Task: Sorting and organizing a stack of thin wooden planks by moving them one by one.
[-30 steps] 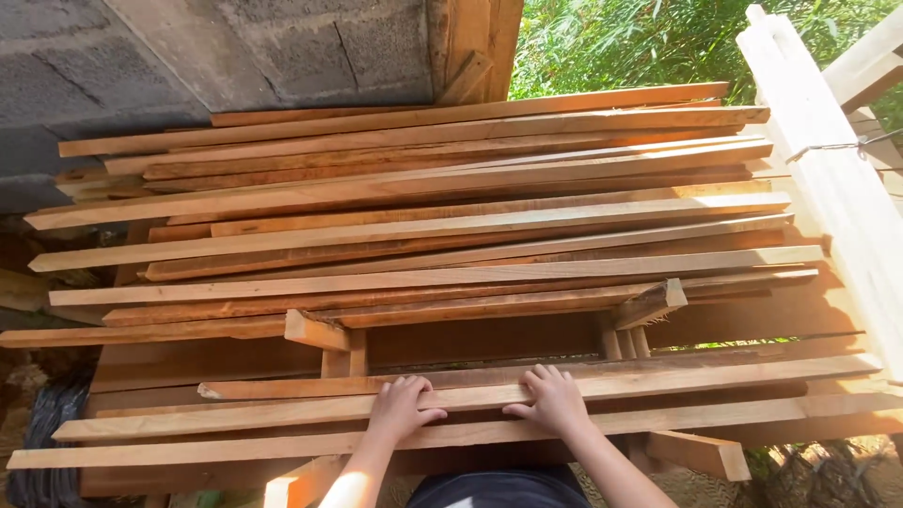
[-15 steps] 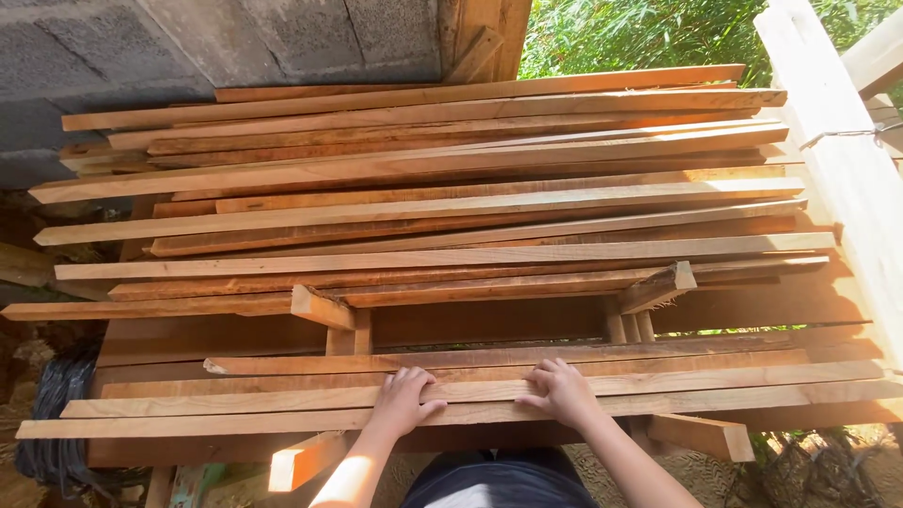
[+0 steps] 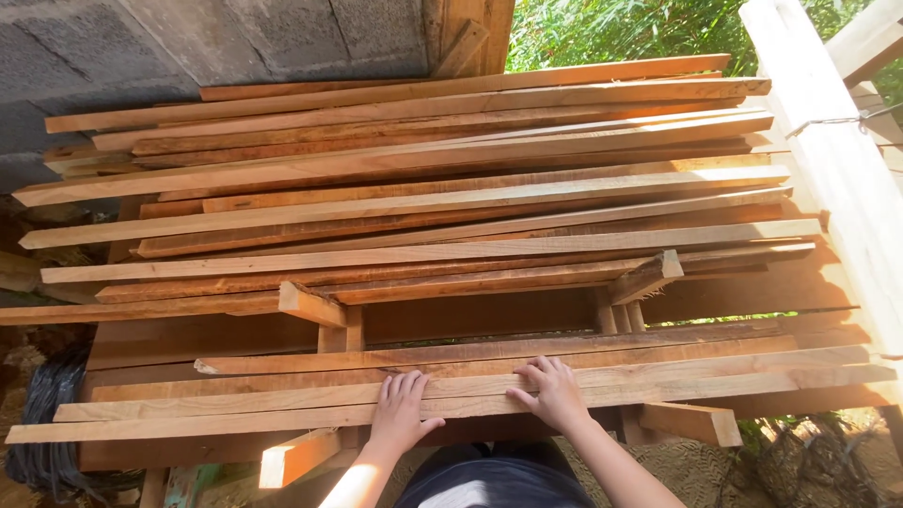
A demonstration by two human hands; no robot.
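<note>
A stack of long reddish wooden planks (image 3: 423,188) lies across a timber rack in front of me. My left hand (image 3: 400,412) rests palm down, fingers spread, on the nearest plank (image 3: 188,419) at the front edge. My right hand (image 3: 552,390) lies flat on the same front planks, a little to the right. Neither hand grips anything; both press on top of the wood.
A grey block wall (image 3: 188,47) stands behind the stack, with a wooden post (image 3: 466,38) beside it. A pale upright beam (image 3: 828,160) runs along the right. Short cross supports (image 3: 310,306) stick out below. Dark netting (image 3: 42,414) lies at lower left; green foliage is at the back right.
My view has shifted slightly, so the stack sits lower and closer in frame. Both hands stay flat on the front planks, moved a little to the right along them.
</note>
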